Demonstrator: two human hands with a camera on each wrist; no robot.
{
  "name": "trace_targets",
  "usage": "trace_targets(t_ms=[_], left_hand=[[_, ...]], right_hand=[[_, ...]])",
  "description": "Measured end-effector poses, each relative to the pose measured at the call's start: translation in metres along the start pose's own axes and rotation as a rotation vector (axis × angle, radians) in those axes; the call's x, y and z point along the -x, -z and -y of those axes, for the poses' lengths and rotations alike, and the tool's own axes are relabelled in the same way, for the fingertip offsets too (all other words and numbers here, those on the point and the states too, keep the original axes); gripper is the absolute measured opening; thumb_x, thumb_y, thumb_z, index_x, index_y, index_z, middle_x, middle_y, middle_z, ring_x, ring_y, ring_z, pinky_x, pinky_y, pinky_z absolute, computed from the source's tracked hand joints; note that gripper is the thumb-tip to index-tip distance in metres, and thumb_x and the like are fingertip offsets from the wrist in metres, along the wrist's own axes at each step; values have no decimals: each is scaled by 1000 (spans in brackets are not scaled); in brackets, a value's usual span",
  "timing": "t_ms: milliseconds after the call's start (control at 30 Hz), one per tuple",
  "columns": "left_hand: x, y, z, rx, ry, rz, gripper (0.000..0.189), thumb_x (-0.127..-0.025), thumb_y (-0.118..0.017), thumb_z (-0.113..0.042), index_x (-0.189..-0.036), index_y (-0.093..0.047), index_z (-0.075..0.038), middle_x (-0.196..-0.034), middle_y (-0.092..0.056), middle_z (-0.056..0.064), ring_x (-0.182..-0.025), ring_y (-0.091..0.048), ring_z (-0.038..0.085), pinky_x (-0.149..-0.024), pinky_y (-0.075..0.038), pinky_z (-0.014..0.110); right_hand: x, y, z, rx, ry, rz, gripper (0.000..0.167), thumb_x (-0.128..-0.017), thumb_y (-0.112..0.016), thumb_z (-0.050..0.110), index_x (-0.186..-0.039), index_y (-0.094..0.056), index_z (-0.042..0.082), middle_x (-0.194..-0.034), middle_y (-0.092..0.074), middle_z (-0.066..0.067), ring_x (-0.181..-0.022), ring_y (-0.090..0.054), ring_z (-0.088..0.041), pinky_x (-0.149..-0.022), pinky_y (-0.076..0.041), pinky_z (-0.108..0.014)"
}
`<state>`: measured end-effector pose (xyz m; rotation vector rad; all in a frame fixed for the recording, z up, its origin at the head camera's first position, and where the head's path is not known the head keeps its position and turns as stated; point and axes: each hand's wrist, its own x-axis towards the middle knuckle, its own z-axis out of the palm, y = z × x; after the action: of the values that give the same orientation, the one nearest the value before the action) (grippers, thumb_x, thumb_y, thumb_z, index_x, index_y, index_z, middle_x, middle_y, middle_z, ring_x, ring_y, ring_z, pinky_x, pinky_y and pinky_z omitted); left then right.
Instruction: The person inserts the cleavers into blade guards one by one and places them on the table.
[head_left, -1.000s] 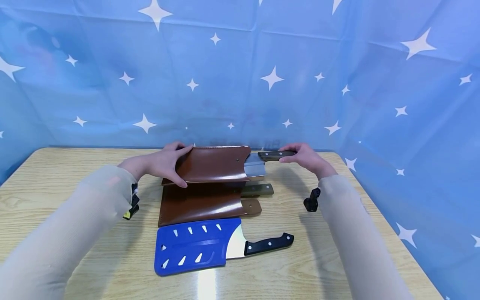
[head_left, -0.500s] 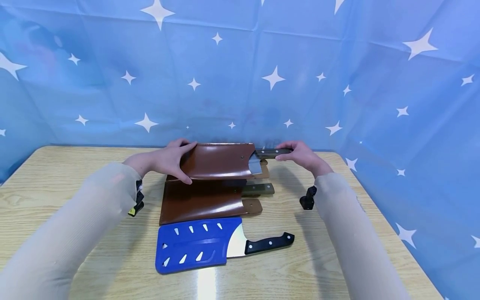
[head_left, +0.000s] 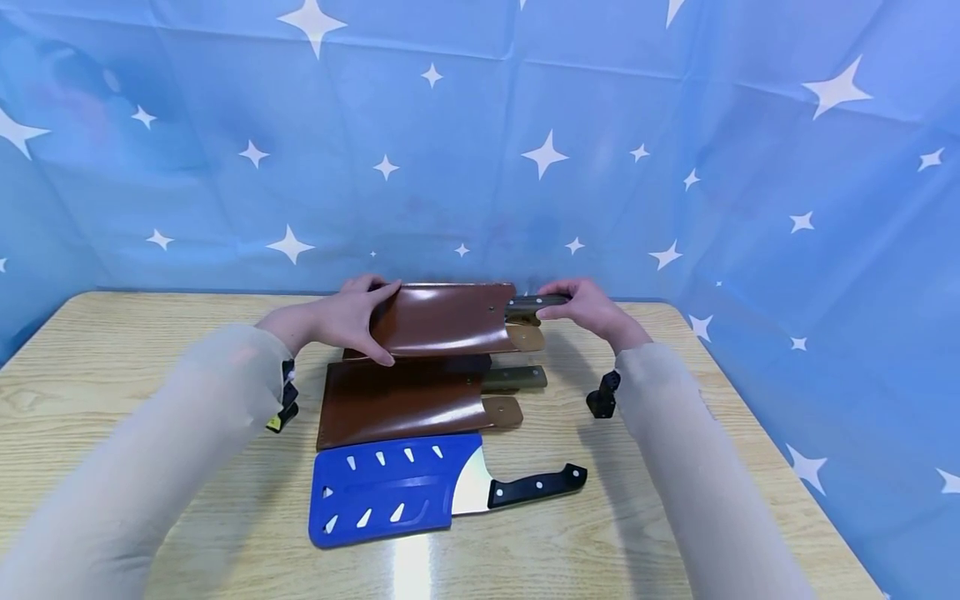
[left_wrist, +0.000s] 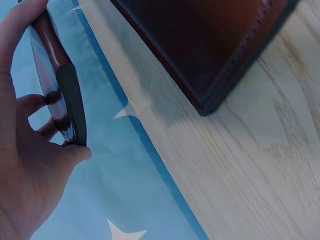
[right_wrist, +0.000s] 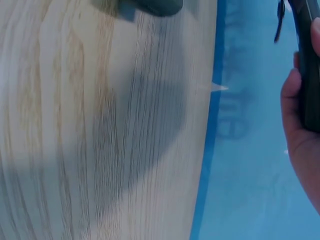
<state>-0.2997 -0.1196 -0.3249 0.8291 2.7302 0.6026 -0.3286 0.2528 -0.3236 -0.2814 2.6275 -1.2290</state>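
Observation:
My left hand (head_left: 341, 321) grips the closed end of a brown leather sheath (head_left: 450, 317), thumb on the near edge and fingers on the far one. Out of its right end sticks the dark riveted handle (head_left: 525, 305) of a cleaver, whose blade is hidden inside. My right hand (head_left: 588, 308) holds that handle between thumb and fingers. The left wrist view shows the sheath edge-on (left_wrist: 72, 100) in the hand, above the table. Just nearer on the table lies a second brown leather sheath (head_left: 401, 408) with another cleaver's handle (head_left: 513, 378) poking out.
In front lies a cleaver with a black handle (head_left: 536, 487), its blade mostly in a blue plastic sheath (head_left: 390, 492). A blue star-patterned cloth (head_left: 480, 167) hangs along the far edge of the wooden table (head_left: 247, 533).
The right hand has moved left with the handle, and the cleaver's blade, partly bare before, has slid into the sheath. The left hand and sheath have shifted slightly right and away.

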Motion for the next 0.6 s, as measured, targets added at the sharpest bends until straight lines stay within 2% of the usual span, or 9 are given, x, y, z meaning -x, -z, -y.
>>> trace_targets(t_ms=[133,300,433,533,600], left_hand=[[-4,-2,-2,-9,-1,5,114,-67,-81,-42,-151,-11,-7,-149,-15,21,-134,-16,40,-106,-28,57],[-5,-4,1,-9,11,15,115,-67,-81,-41,-151,-10,-6,-149,-14,21,-134,-15,40,-106,-27,58],[-6,-5,5,-13,15,6,115,-67,-82,-40,-151,-11,-6,-150,-13,21,-134,-14,40,-106,-28,58],[-9,-7,9,-31,15,3,115,-67,-81,-41,-151,-12,-6,-150,-14,21,-134,-15,40,-105,-28,58],[-11,-8,12,-42,15,3,114,-67,-81,-43,-150,-14,-6,-149,-14,21,-133,-15,40,-105,-28,58]], right_hand=[[-2,-6,4,-21,-12,15,45,-83,-70,14,-124,-58,1,-124,-56,-16,-94,-54,-16,-89,-43,-35],[-8,-12,5,-16,-17,21,46,-83,-71,15,-124,-58,1,-127,-54,-17,-97,-54,-19,-88,-43,-33],[-13,-16,7,-17,-25,14,45,-82,-71,13,-123,-58,1,-126,-54,-17,-96,-54,-20,-91,-44,-39],[-17,-20,7,-6,-34,8,45,-82,-71,11,-124,-58,1,-122,-56,-18,-90,-56,-20,-87,-47,-41],[-22,-23,6,10,-40,7,45,-82,-70,10,-125,-58,1,-122,-57,-18,-87,-57,-21,-81,-50,-37]])
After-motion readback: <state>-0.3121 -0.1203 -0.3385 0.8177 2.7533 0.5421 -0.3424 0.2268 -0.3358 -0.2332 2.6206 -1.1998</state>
